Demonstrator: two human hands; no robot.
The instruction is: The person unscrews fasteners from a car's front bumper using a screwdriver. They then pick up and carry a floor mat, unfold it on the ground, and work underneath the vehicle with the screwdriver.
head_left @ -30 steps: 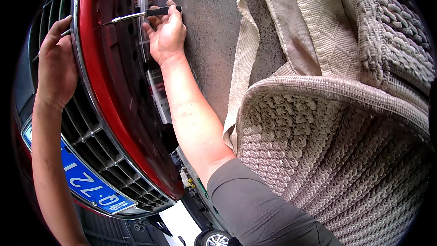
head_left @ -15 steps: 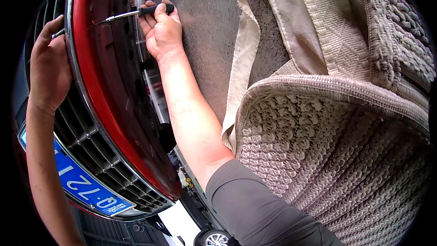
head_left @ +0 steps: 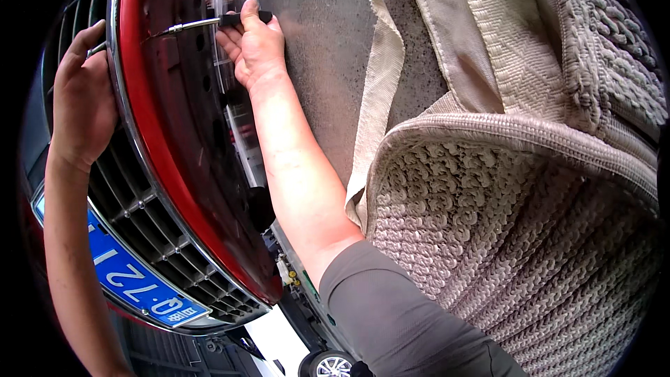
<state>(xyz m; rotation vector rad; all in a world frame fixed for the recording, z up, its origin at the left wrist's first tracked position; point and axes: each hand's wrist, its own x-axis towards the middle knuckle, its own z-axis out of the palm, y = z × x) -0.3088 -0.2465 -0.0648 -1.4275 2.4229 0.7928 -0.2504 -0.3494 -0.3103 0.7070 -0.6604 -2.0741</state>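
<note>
In my right hand (head_left: 257, 52) is a screwdriver with a black handle (head_left: 246, 18) and a silver shaft (head_left: 195, 25). The thumb and fingers pinch the handle. Its thin tip reaches the dark inner side of a red car panel (head_left: 155, 126); the exact contact point is too small to make out. My left hand (head_left: 84, 101) lies against the front of the black grille (head_left: 132, 192), beside the chrome trim along the red panel. Its fingers curl around a grille bar, and some fingertips are hidden.
A blue licence plate (head_left: 143, 283) is fixed below the grille. To the right, a beige woven bag or seat-like cover (head_left: 460, 216) with a loose strap (head_left: 380, 91) fills much of the view, over grey speckled floor (head_left: 314, 56). Another car's wheel (head_left: 331, 364) shows at the bottom.
My right fingers have shifted around the screwdriver handle, the thumb now pointing up and the fingertips lower. My left hand keeps its hold. The whole view has shifted slightly.
</note>
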